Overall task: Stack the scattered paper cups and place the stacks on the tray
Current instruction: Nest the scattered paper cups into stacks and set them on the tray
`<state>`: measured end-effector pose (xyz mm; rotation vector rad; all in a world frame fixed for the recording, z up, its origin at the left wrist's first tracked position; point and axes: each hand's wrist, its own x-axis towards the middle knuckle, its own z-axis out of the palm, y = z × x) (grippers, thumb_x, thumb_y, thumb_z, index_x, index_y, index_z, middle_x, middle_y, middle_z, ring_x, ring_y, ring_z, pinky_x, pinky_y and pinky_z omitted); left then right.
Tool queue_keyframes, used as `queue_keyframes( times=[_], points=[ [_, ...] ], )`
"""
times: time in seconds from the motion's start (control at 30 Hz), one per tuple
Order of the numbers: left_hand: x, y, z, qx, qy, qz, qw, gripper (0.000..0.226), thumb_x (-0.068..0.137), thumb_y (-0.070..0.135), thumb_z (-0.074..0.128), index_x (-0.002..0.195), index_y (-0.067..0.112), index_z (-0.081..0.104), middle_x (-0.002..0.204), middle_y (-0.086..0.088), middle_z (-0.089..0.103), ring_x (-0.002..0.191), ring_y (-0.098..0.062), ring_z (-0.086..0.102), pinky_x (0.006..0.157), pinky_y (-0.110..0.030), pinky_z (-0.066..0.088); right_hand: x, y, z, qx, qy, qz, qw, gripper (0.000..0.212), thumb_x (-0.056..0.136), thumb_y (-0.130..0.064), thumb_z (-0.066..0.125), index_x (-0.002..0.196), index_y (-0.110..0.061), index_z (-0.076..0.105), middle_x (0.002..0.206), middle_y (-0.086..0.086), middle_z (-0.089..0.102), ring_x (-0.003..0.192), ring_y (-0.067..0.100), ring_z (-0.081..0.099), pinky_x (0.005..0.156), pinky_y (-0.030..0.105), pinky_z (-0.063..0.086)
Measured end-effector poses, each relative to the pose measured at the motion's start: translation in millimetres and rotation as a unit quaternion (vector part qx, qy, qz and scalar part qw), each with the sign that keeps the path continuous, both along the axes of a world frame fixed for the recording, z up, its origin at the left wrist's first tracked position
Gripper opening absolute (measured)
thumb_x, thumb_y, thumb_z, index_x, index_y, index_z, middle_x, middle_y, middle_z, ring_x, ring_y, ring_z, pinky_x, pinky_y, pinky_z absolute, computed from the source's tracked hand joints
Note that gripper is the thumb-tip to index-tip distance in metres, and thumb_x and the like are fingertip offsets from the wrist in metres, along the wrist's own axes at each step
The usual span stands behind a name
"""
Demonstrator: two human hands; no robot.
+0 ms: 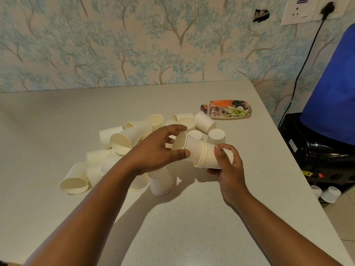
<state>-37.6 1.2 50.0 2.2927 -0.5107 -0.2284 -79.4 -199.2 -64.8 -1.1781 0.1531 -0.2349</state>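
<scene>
Several white paper cups (123, 139) lie scattered on their sides across the middle of the grey table. My right hand (229, 169) holds a short nested stack of cups (208, 157) on its side, just above the table. My left hand (157, 150) grips one more cup (189, 144) by its open rim, its base pushed partway into the stack's mouth. An upside-down cup (160, 181) stands under my left wrist. The flower-printed tray (226, 109) lies at the back right with no cups on it.
The grey table (182, 217) ends at a right edge close to my right arm. Two cups (330, 194) lie on the floor beside a black appliance (315, 150). A blue object (332, 93) sits on it. A patterned wall stands behind.
</scene>
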Motion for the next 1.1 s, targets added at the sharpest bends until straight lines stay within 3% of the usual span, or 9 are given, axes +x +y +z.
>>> queue_keyframes(
  times=[0.2,0.4,0.5,0.6,0.67,0.73,0.8,0.93,1.1],
  points=[
    [-6.6,-14.4,-12.4,-0.018,0.028,-0.028,0.999,0.074,0.077,0.038,0.085,0.142,0.038,0.05,0.135,0.017,0.056,0.12,-0.007,0.058,0.1,-0.042,0.054,-3.8,2.6,1.8,0.02,-0.012,0.04,0.999,0.054,0.064,-0.076,0.08,0.106,-0.044,0.068,0.108,-0.007,0.071,0.097,0.02,0.071,0.068,0.032,0.058],
    [-8.6,-24.3,-22.7,-0.024,0.03,-0.028,0.999,0.071,0.076,0.042,0.085,0.138,0.037,0.05,0.131,0.019,0.055,0.117,-0.007,0.057,0.091,-0.031,0.057,-4.6,3.3,0.7,0.036,-0.017,0.066,0.997,0.052,0.064,-0.073,0.082,0.106,-0.046,0.068,0.11,-0.008,0.071,0.102,0.02,0.071,0.072,0.035,0.06],
    [-9.1,-20.1,-21.0,-0.018,0.03,-0.036,0.999,0.076,0.074,0.045,0.085,0.139,0.036,0.048,0.134,0.018,0.055,0.122,-0.009,0.056,0.096,-0.03,0.055,-3.1,2.1,0.7,0.042,-0.016,0.079,0.996,0.053,0.063,-0.07,0.085,0.107,-0.045,0.069,0.111,-0.008,0.071,0.105,0.021,0.071,0.074,0.036,0.061],
    [-5.8,-3.0,-12.6,0.126,-0.002,-0.048,0.991,0.105,0.06,0.069,0.083,0.149,0.045,0.032,0.152,0.016,0.043,0.135,-0.013,0.043,0.108,-0.037,0.042,-3.1,2.8,0.5,0.043,-0.018,0.087,0.995,0.052,0.063,-0.067,0.086,0.106,-0.041,0.07,0.108,-0.007,0.071,0.102,0.02,0.071,0.073,0.036,0.06],
    [-4.0,9.9,-8.3,0.283,-0.053,-0.047,0.956,0.117,0.055,0.074,0.081,0.153,0.043,0.025,0.158,0.013,0.037,0.14,-0.018,0.035,0.112,-0.043,0.033,-3.8,3.3,0.8,0.04,-0.019,0.08,0.996,0.052,0.062,-0.067,0.087,0.104,-0.041,0.07,0.106,-0.007,0.071,0.101,0.019,0.071,0.07,0.035,0.06],
    [-4.1,17.3,-11.3,0.391,-0.091,-0.057,0.914,0.109,0.061,0.066,0.084,0.152,0.038,0.032,0.151,0.009,0.045,0.135,-0.021,0.035,0.109,-0.043,0.031,-4.0,3.5,0.0,0.031,-0.015,0.069,0.997,0.047,0.065,-0.064,0.085,0.103,-0.041,0.07,0.107,-0.006,0.07,0.103,0.021,0.07,0.07,0.035,0.06],
    [-4.1,20.5,-18.2,0.426,-0.082,-0.057,0.899,0.095,0.065,0.055,0.087,0.147,0.037,0.042,0.143,0.008,0.053,0.127,-0.021,0.04,0.103,-0.04,0.035,-4.2,4.0,-0.7,0.027,-0.009,0.062,0.998,0.037,0.069,-0.058,0.081,0.101,-0.043,0.07,0.109,-0.005,0.069,0.105,0.023,0.069,0.071,0.035,0.06],
    [-1.7,22.5,-26.8,0.4,-0.07,-0.044,0.913,0.074,0.072,0.042,0.087,0.137,0.039,0.052,0.135,0.008,0.058,0.111,-0.016,0.045,0.092,-0.034,0.041,-3.4,3.6,-1.8,0.021,-0.008,0.054,0.998,0.035,0.069,-0.057,0.078,0.1,-0.045,0.069,0.109,-0.006,0.068,0.106,0.023,0.068,0.07,0.034,0.06],
    [3.7,20.8,-26.4,0.256,-0.08,-0.018,0.963,0.072,0.077,0.045,0.083,0.139,0.039,0.049,0.143,0.011,0.055,0.121,-0.015,0.054,0.093,-0.027,0.041,-1.1,2.8,-4.1,0.007,-0.011,0.032,0.999,0.033,0.07,-0.059,0.077,0.099,-0.048,0.068,0.105,-0.01,0.07,0.105,0.021,0.069,0.07,0.035,0.06]
  ],
)
